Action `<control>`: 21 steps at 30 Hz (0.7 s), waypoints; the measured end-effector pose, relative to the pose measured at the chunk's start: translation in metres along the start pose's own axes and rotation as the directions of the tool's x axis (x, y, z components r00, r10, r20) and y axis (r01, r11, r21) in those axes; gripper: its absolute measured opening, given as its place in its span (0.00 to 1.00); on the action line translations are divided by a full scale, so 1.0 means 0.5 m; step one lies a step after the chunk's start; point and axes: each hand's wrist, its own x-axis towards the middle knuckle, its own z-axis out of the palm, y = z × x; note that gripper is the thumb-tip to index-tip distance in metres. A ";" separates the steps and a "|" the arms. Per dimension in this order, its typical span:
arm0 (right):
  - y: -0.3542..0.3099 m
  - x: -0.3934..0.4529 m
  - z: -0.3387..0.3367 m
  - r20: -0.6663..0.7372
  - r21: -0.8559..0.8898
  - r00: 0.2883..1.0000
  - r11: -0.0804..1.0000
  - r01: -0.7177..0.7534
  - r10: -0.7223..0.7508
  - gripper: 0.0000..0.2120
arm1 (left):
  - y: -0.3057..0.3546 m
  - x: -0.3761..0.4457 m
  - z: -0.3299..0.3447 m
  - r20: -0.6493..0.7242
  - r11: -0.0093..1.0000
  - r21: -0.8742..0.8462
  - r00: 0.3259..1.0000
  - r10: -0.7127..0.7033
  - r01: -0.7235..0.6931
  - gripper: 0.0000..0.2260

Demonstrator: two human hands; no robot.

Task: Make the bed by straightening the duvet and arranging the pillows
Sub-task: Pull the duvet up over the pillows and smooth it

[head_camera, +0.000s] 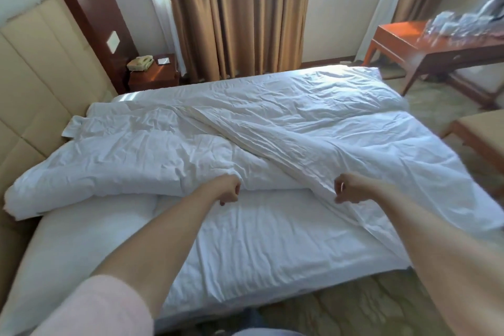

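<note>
Left hand [229, 190] and right hand [350, 189] each pinch the duvet [245, 128] edge; its bulk lies beyond them.

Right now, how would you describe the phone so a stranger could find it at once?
Start at the padded headboard on the left and follow it to the far end of the bed. There a small wooden nightstand stands before the curtain. The phone is the beige lump on top, beside a flat white card.
</note>
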 end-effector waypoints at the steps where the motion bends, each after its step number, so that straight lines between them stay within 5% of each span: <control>1: 0.054 -0.018 0.003 0.008 -0.001 1.000 1.000 -0.029 0.029 0.10 | 0.058 0.014 0.019 0.016 1.000 -0.013 1.000 0.024 -0.024 0.05; 10: 0.375 -0.042 -0.039 -0.062 0.167 0.995 0.983 -0.072 0.083 0.13 | 0.363 0.145 0.069 0.123 0.999 -0.017 0.992 0.030 -0.029 0.12; 21: 0.699 0.150 -0.181 -0.012 0.111 0.998 0.992 -0.056 0.058 0.10 | 0.659 0.429 0.165 0.183 0.985 -0.168 0.983 -0.019 0.050 0.13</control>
